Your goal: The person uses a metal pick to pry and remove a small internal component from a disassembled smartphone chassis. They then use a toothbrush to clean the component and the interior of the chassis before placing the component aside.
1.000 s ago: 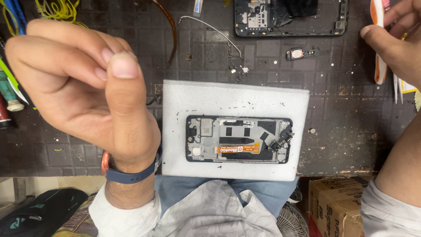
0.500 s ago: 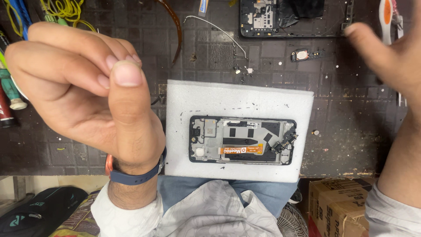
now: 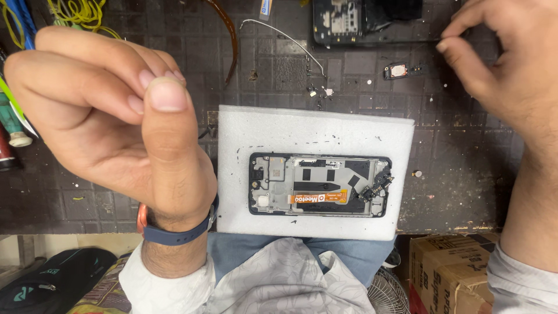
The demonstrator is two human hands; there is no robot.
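Opened phone frame (image 3: 319,185) lies flat on white foam pad (image 3: 317,136), centred on dark tabletop (image 3: 87,200). Judged light, stiff but fragile: exposed board, loose flex near right end; best gripped by long outer edges.

Left hand (image 3: 116,125) raised near camera, fingers (image 3: 165,93) pinched together; anything held too small to tell. Frame lies right of it, apart.

Right hand (image 3: 511,75) hovers above frame's far right, fingers loosely curled, empty, near small loose component (image 3: 398,71).

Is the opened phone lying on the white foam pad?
Yes, the opened phone lies flat in the middle of the white foam pad, with neither hand touching it.
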